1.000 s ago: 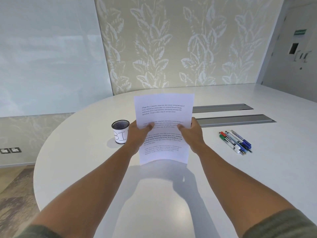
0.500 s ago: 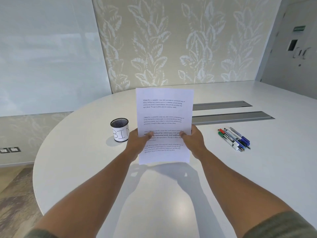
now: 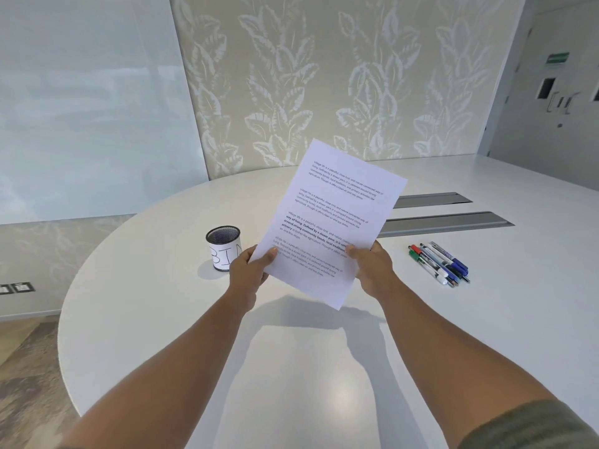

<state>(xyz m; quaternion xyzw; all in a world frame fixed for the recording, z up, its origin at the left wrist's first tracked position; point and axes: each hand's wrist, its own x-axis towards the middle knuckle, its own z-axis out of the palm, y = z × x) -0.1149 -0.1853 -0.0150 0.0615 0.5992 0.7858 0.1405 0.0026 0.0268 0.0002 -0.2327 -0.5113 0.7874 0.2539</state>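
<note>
A white printed sheet of paper is held up above the white table, tilted with its top leaning to the right. My left hand pinches its lower left edge, thumb on the front. My right hand grips the lower right edge, thumb across the text. Several paragraphs of text face me.
A black mesh cup with a white label reading "BIN" stands left of my left hand. Several markers lie in a bunch to the right. Two grey cable hatches sit in the tabletop behind the paper. The table's curved edge falls away at the left.
The sheet has rotated clockwise, so its top now leans right. Both hands have slid down towards its lower edge and kept hold of it.
</note>
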